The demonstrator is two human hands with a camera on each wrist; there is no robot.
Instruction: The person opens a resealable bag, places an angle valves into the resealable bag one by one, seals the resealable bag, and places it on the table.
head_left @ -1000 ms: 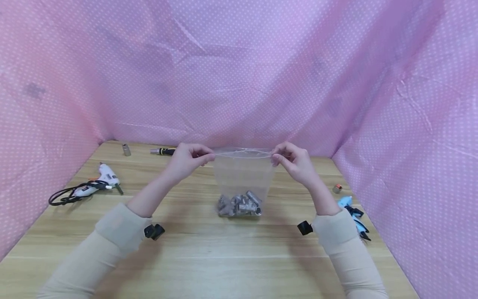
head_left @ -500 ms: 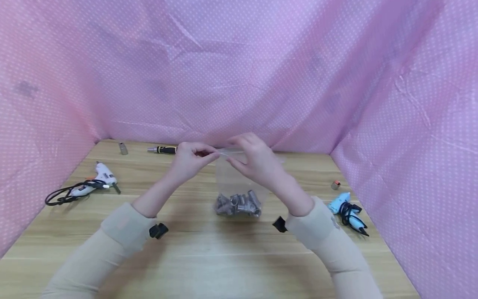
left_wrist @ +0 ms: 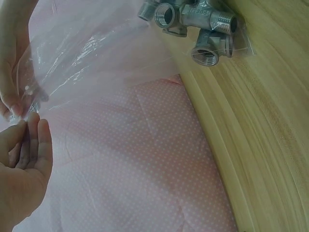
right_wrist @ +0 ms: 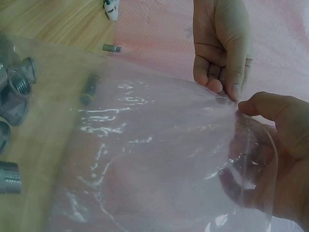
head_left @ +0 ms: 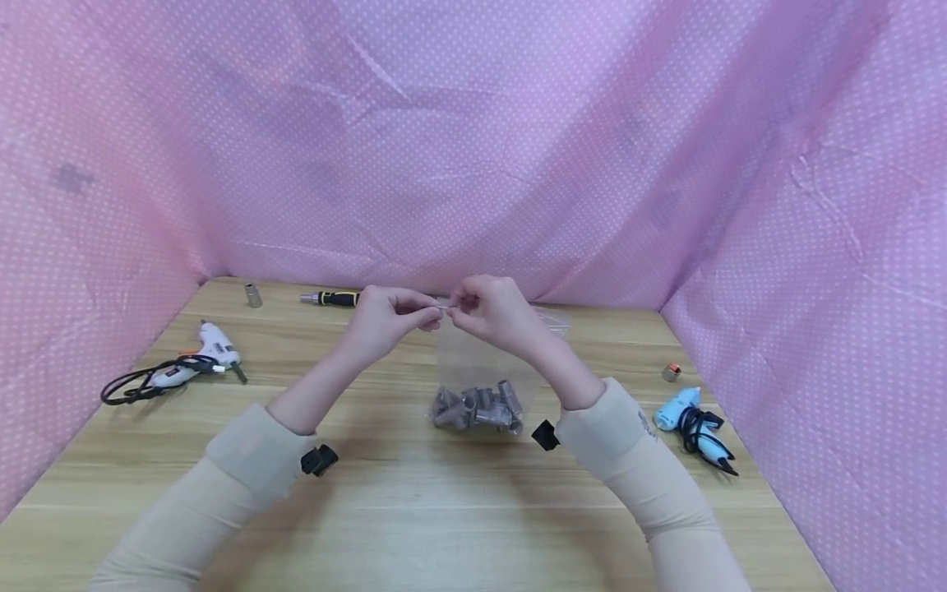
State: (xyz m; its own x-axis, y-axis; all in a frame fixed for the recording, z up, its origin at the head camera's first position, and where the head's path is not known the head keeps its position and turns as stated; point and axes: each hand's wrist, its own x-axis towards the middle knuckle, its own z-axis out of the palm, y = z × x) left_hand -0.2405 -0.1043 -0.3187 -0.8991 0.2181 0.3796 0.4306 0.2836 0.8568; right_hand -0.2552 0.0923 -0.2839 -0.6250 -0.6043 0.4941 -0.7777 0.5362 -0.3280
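Note:
A clear plastic zip bag (head_left: 481, 358) stands on the wooden table (head_left: 414, 501) with several metal pipe fittings (head_left: 478, 407) in its bottom. My left hand (head_left: 423, 316) pinches the bag's top edge at its left corner. My right hand (head_left: 460, 307) pinches the same edge right beside it, fingertips almost touching. In the left wrist view the left hand (left_wrist: 29, 145) and the right hand (left_wrist: 14, 92) meet on the bag (left_wrist: 96, 53), with the fittings (left_wrist: 198, 24) below. The right wrist view shows the bag (right_wrist: 159, 159) between the left hand (right_wrist: 224, 58) and the right hand (right_wrist: 275, 145).
A white glue gun (head_left: 200, 358) with a black cord lies at the left, a blue glue gun (head_left: 691, 423) at the right. A metal socket (head_left: 254, 294), a black-yellow screwdriver (head_left: 333, 298) and a small orange-grey part (head_left: 671, 372) lie near the pink dotted cloth walls (head_left: 473, 148).
My right hand has slid left along the bag's top edge from the right corner to meet my left hand. The left hand has stayed at the left corner.

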